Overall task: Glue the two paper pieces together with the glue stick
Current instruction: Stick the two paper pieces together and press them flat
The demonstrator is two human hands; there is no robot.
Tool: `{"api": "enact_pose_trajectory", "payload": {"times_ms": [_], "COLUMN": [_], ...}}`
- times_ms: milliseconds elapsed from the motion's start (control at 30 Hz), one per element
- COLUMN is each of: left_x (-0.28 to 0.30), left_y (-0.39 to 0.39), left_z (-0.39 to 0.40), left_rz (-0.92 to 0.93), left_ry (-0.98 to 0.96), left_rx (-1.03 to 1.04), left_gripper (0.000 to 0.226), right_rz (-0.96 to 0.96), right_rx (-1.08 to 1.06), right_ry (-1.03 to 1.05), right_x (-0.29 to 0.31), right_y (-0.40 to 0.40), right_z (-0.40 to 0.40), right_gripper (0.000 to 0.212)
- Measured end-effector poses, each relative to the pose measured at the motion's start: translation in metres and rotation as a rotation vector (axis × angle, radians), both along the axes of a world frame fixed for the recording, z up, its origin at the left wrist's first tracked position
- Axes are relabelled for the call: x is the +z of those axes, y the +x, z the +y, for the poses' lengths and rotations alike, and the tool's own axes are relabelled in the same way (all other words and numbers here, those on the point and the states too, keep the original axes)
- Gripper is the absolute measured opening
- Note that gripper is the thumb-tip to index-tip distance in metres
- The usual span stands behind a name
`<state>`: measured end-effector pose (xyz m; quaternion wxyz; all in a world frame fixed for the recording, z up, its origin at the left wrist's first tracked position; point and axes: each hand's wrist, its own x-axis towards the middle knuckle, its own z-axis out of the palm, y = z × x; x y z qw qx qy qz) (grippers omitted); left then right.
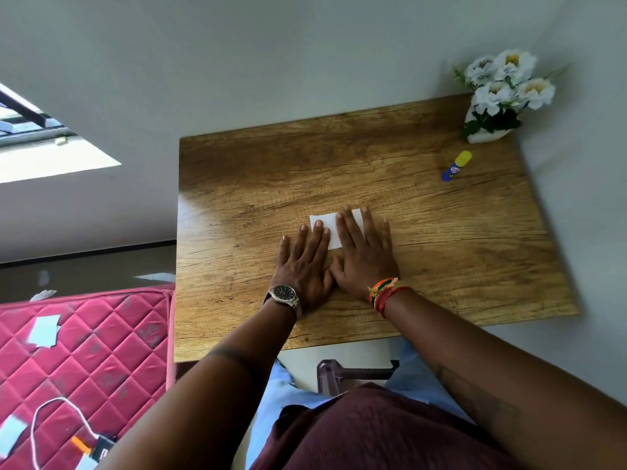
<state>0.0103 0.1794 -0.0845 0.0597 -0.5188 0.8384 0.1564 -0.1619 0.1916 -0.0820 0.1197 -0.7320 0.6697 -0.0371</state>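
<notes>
Maroon cloth of my shirt [366,432] and my two forearms fill the bottom of the view, reaching out over the wooden surface [441,252]. Both my hands lie flat, fingers straight, gripping nothing. My left hand [303,262], with the wristwatch [284,293] behind it, presses its fingertips on the near-left part of the white paper [330,228]; my right hand [364,256], with coloured thread bands [385,293] at the wrist, lies over the paper's right part. The thumbs meet between them, on the near side of the paper.

I see only one white shape under my hands, so I cannot tell whether it is a single piece or two stacked. Judging from the flat pressing and from the glue stick [456,166] lying capped and well apart at the far right, near the white flower pot [495,96], I take it the gluing is done and I am pressing the pieces to bond. What is left seems only to lift my hands and check the join.

The glue stick has a blue body with a yellow cap; its label carries some red and white marking, too small to read. Nothing else on the surface bears legible writing.
</notes>
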Motion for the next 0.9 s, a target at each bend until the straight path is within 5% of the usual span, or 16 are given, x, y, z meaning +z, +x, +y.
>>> {"api": "enact_pose_trajectory", "payload": {"times_ms": [133,500,633,900], "left_x": [0.003,0.009,0.014,0.005], "left_y": [0.001,0.000,-0.006,-0.022], "left_z": [0.000,-0.005,-0.004,0.004], "left_rz": [-0.003,-0.005,-0.005,0.049], "left_ry": [0.012,0.054,0.064,-0.028], "left_rx": [-0.013,-0.009,0.006,-0.056], "left_gripper": [0.078,0.081,0.079,0.073], "right_rz": [0.031,0.021,0.039,0.048], "right_rx": [0.110,-0.148,0.023,0.018], "right_ry": [0.067,0.074,0.023,0.117], "right_x": [-0.005,-0.002,-0.006,-0.006], "right_y": [-0.023,-0.015,-0.021,-0.023], "right_z": [-0.013,-0.005,0.015,0.017], "right_gripper": [0.087,0.095,0.079,0.075]}}
